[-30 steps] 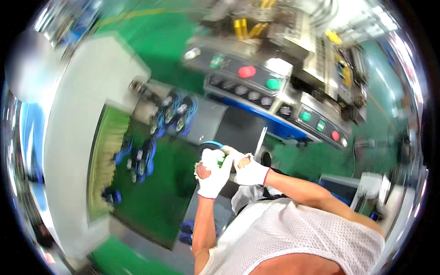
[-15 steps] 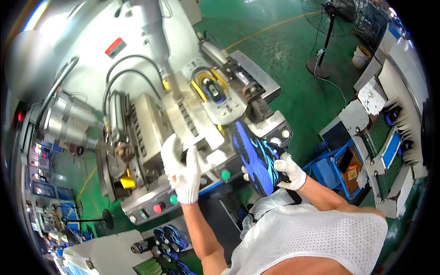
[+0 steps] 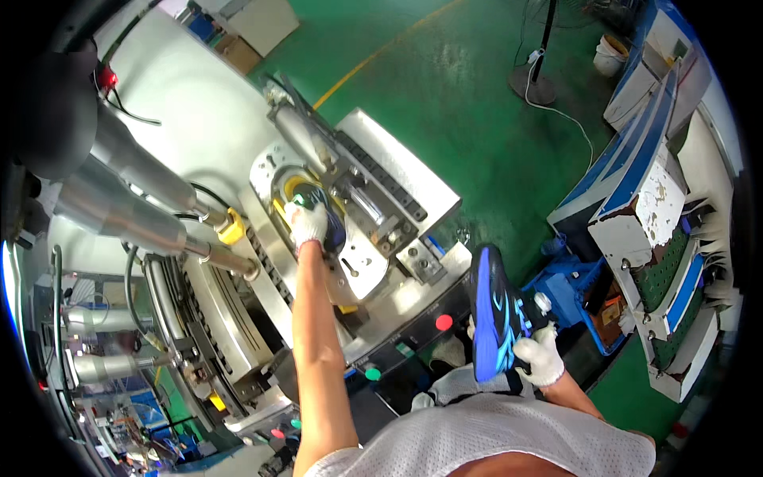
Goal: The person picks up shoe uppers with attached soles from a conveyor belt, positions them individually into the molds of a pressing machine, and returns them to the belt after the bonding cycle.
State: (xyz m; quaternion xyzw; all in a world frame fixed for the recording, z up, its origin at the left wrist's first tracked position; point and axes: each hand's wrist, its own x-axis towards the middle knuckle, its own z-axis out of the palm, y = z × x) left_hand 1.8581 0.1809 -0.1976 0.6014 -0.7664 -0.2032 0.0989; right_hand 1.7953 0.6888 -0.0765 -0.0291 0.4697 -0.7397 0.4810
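Note:
My right hand [image 3: 543,357], in a white knit glove, is closed round a black and blue sports shoe [image 3: 494,314], held in front of my body. The shoe stands nearly on end, with its purple-blue sole side toward the left. My left hand [image 3: 307,222], gloved the same way, reaches out to the press machine. Its fingers are curled over a second dark shoe [image 3: 335,230], which sits in the yellow-padded holder [image 3: 290,186]. My hand hides part of this shoe, and the fingertips are hard to make out.
Thick metal cylinders [image 3: 151,219] hang at the left of the machine. Red and green buttons [image 3: 444,322] line its front edge. At the right are a blue crate [image 3: 610,314] and a rack [image 3: 664,262] with a green perforated board. A fan stand [image 3: 540,83] and a bucket [image 3: 610,56] stand farther off.
My left hand has moved from above the machine's front, fingers apart, to the shoe in the holder. My right hand still holds its shoe, now turned more upright. The view has shifted right.

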